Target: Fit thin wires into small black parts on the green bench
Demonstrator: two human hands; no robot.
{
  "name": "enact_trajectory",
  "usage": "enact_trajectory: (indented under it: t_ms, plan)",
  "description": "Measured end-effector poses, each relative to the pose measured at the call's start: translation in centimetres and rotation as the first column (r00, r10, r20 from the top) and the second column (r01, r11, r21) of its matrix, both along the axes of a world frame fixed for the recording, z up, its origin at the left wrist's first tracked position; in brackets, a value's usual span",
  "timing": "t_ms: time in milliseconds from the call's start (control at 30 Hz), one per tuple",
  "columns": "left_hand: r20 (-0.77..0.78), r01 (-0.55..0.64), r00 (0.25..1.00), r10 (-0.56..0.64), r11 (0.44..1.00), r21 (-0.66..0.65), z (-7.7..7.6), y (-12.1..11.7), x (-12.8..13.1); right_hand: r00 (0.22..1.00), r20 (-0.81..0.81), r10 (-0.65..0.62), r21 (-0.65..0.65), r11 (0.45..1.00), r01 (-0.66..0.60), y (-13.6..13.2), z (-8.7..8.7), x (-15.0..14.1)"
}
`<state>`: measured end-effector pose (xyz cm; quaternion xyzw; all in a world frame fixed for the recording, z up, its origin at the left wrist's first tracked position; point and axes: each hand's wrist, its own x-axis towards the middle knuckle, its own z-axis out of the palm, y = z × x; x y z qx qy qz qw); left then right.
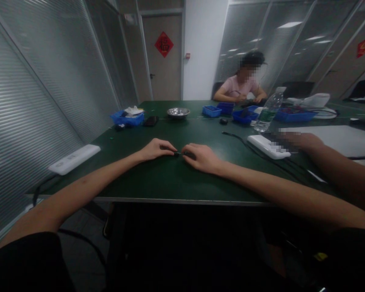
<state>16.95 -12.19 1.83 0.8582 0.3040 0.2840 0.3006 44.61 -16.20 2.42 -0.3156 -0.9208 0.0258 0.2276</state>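
Above the green table [146,178], close to its near edge, my two hands meet almost fingertip to fingertip. A small dark piece with a thin shiny rod [180,153] spans the narrow gap between them; its exact kind is too small to make out. My left hand [156,150] is closed in a pinch on the left end of this piece. My right hand [203,158] has its fingers curled round the dark right end. The fingers hide most of what is held. Both wrists rest at or just above the tabletop.
White power strips [74,159] [268,147] lie left and right. A metal bowl [178,113], blue baskets [130,118] [211,111] and a water bottle [269,111] stand farther back. A co-worker's hand [304,140] holds a blurred phone-like object at right; another person [241,87] sits opposite.
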Motion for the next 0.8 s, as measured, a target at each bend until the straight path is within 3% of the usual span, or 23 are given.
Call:
enact_trajectory:
  t_ms: [267,500,800]
  plan:
    - [0.023,0.024,0.999,-0.025,0.999,0.026,0.1,0.0,-0.2,1.000,-0.014,-0.005,-0.004,1.000,0.005,-0.2,0.2,-0.1]
    - [-0.010,-0.051,0.999,0.051,0.998,0.022,0.3,-0.2,-0.3,1.000,-0.007,-0.005,-0.013,1.000,0.005,-0.3,0.2,-0.1]
    - [0.030,0.045,0.999,-0.043,0.996,-0.073,0.1,-0.7,0.8,0.997,0.015,0.073,-0.017,0.997,-0.073,-0.3,0.1,-0.3]
